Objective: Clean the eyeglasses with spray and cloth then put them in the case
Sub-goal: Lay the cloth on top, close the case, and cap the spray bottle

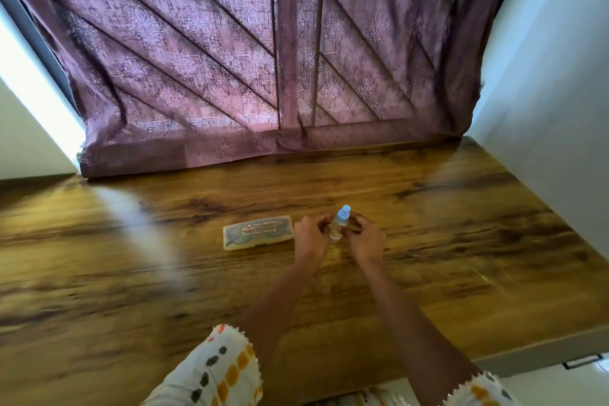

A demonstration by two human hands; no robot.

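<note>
A small clear spray bottle (pixel 339 224) with a light blue cap stands upright on the wooden table (pixel 461 241). My left hand (pixel 309 237) curls against its left side and my right hand (pixel 364 237) against its right side, fingertips of both touching the bottle. Just left of my left hand lies a clear plastic eyeglass case (pixel 258 232), lid shut, with the eyeglasses faintly visible inside. I see no cloth.
A purple patterned curtain (pixel 263 59) hangs down to the table's far edge. White walls stand at the left and right. The table's right edge (pixel 543 343) drops off near my right forearm. My patterned sleeves sit at the bottom.
</note>
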